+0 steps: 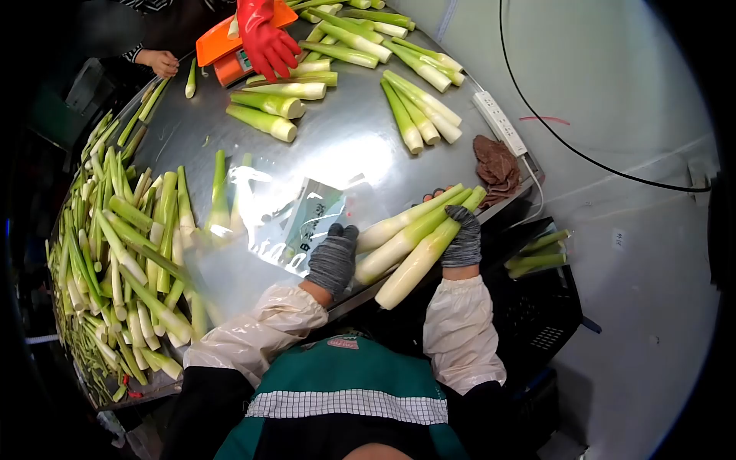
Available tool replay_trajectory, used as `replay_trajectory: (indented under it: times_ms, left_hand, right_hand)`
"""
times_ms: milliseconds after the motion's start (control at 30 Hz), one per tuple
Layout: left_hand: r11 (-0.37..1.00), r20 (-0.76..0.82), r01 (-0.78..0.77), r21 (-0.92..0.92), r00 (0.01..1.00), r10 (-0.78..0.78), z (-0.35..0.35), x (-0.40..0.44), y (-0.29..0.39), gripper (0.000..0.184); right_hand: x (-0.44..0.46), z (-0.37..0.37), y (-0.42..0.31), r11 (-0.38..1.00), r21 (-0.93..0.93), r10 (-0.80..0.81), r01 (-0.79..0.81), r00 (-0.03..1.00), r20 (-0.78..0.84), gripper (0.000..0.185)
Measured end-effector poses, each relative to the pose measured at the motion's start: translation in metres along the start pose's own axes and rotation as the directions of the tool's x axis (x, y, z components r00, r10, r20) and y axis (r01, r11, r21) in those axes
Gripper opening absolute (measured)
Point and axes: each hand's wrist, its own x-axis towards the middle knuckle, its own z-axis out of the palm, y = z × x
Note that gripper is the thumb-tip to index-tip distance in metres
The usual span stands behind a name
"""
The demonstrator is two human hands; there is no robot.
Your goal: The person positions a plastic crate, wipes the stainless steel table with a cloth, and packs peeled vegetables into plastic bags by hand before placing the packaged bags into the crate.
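My right hand (463, 236), in a grey knit glove, is closed round the green ends of water bamboo stems (418, 259) beside the table's front edge. Three stems show, their pale thick ends pointing down and left. My left hand (332, 261), gloved the same way, is closed at the right edge of a clear printed plastic bag (307, 218) lying on the table, close to the pale ends of the stems. Its fingertips are partly hidden. The bag's green and white print faces up, and glare covers part of it.
A big heap of water bamboo stems (115, 261) covers the left side. Across the table, a co-worker's red-gloved hand (268, 50) is over an orange scale (222, 46); another person's bare hand (159, 63) is nearby. A power strip (498, 123) and brown cloth (497, 162) lie right.
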Motion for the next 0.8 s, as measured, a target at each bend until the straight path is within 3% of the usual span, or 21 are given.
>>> replay_trajectory:
  times_ms: [33, 133, 167, 267, 367, 433, 500, 567, 600, 667, 700, 733, 767, 800]
  left_hand:
    - [0.999, -0.032, -0.037, -0.006, 0.999, 0.037, 0.001, -0.002, -0.005, 0.023]
    - [0.999, 0.040, -0.050, 0.006, 0.998, 0.050, -0.005, -0.017, -0.015, 0.026]
    - [0.996, 0.025, -0.079, -0.038, 0.996, 0.080, 0.000, -0.022, -0.024, 0.029]
    - [0.987, -0.050, -0.104, -0.125, 0.994, 0.098, 0.008, -0.029, -0.035, 0.034]
    - [0.979, -0.136, -0.030, -0.204, 0.991, 0.002, 0.011, -0.030, -0.035, 0.033]
    - [0.975, -0.180, 0.192, -0.116, 0.961, -0.211, 0.019, -0.029, -0.038, 0.027]
    - [0.962, -0.116, 0.269, -0.048, 0.955, -0.273, 0.013, -0.025, -0.044, 0.019]
    - [0.947, 0.074, 0.318, 0.039, 0.944, -0.321, 0.005, -0.025, -0.047, 0.013]
    - [0.946, 0.069, 0.323, 0.038, 0.943, -0.325, 0.005, -0.026, -0.048, 0.013]
    - [0.988, -0.179, 0.089, -0.130, 0.977, -0.112, 0.004, -0.031, -0.049, 0.010]
    - [0.988, -0.178, 0.094, -0.126, 0.977, -0.116, 0.002, -0.030, -0.047, 0.010]
    - [0.987, -0.284, 0.045, -0.153, 0.955, -0.088, 0.001, -0.027, -0.043, 0.009]
    - [0.985, -0.388, -0.007, -0.175, 0.919, -0.062, -0.001, -0.024, -0.041, 0.008]
    - [0.997, -0.401, 0.002, -0.083, 0.915, -0.036, 0.002, -0.020, -0.047, 0.013]
  right_hand:
    - [-0.001, -0.010, 0.001, 1.000, -0.003, -0.008, 0.008, 1.000, 0.000, 0.037]
    - [-0.005, -0.037, 0.010, 0.998, -0.045, -0.048, 0.037, 0.962, -0.270, 0.036]
    - [-0.005, -0.046, 0.012, 0.998, -0.047, -0.053, 0.042, 0.962, -0.267, 0.036]
    - [-0.010, -0.055, 0.018, 0.995, -0.082, -0.097, 0.064, 0.855, -0.510, 0.034]
    - [-0.010, -0.066, 0.035, 0.993, -0.080, -0.119, 0.090, 0.846, -0.520, 0.033]
    - [-0.011, -0.065, 0.046, 0.996, -0.048, -0.089, 0.075, 0.860, -0.503, 0.034]
    - [-0.013, -0.058, 0.053, 0.990, -0.049, -0.139, 0.134, 0.826, -0.546, 0.035]
    - [-0.012, -0.061, 0.057, 0.987, -0.073, -0.161, 0.143, 0.867, -0.472, 0.035]
    - [-0.009, -0.067, 0.059, 0.985, -0.036, -0.170, 0.170, 0.899, -0.404, 0.035]
    - [-0.001, -0.072, 0.062, 0.982, 0.006, -0.178, 0.191, 0.925, -0.335, 0.035]
    - [0.006, -0.073, 0.062, 0.983, 0.036, -0.168, 0.183, 0.954, -0.249, 0.035]
    - [0.011, -0.073, 0.063, 0.983, 0.064, -0.159, 0.171, 0.974, -0.161, 0.036]
    - [0.017, -0.071, 0.066, 0.984, 0.065, -0.155, 0.167, 0.975, -0.162, 0.036]
    - [0.022, -0.067, 0.071, 0.987, 0.052, -0.133, 0.153, 0.951, -0.281, 0.035]
